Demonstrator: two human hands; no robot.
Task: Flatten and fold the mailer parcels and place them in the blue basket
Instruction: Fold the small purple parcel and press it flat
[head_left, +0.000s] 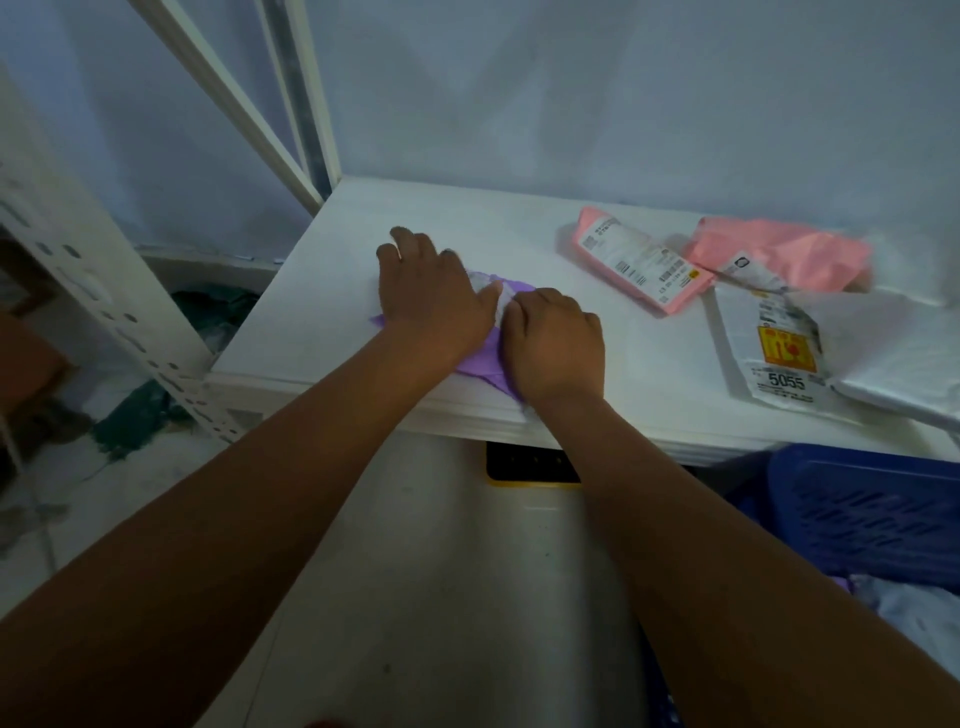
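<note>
Head view: a crumpled purple mailer (480, 364) lies near the front edge of the white surface (322, 312), mostly covered by two hands. The blue basket (872, 509) sits lower right. The left hand (431, 296) presses flat on the mailer with fingers straight and spread, and the right hand (553, 338), touching it, curls its fingers onto the mailer's fold.

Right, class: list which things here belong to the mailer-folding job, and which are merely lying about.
Job: purple mailer, under the left hand and right hand; labelled pink mailer; crumpled pink mailer; white mailer; blue basket.
Lying about: metal rack; black-and-yellow object below the table.
</note>
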